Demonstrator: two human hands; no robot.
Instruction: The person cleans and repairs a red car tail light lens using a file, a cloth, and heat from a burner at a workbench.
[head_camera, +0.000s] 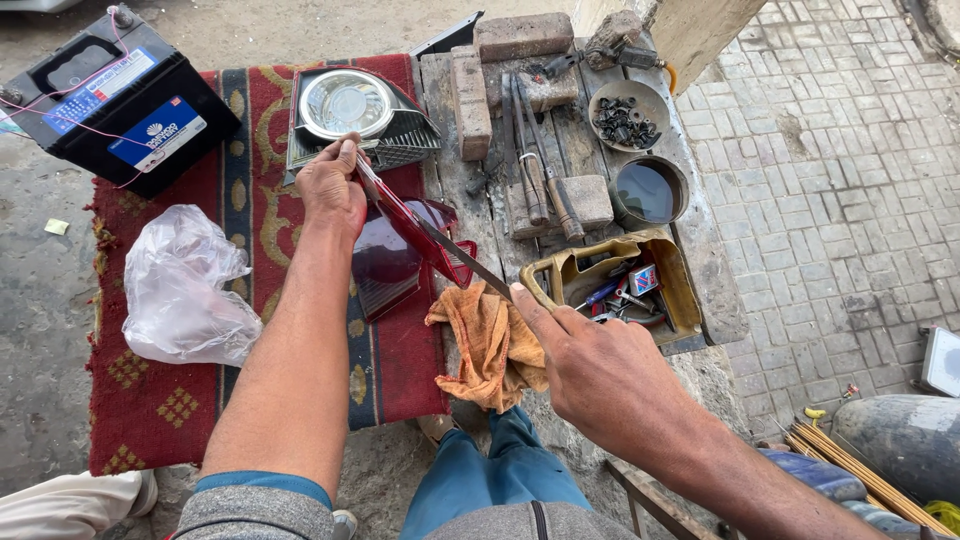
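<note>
Presently, the left hand (333, 190) is closed around the upper edge of a dark red tail-light lens (395, 255), thumb and fingers pinching its rim and holding it tilted on the red patterned rug (260, 200). Just beyond those fingertips lies a headlamp housing (355, 112) with a round chrome reflector facing up. The right hand (600, 375) is curled shut around the handle end of a long thin blade (440, 240), forefinger stretched along it; the blade runs from that forefinger up across the lens to a point beside the left thumb. Directly under the right fingers sits a crumpled orange rag (485, 345), touching the lens's lower corner. Beyond the right knuckles stands a cut-open yellow container (560, 272) holding small tools. Farther off from the right fingers are a metal bowl of bolts (628, 115), a tin of dark liquid (648, 192), and bricks (520, 38). Well away from the left wrist lie a clear plastic bag (185, 290) and a black car battery (115, 95).
</note>
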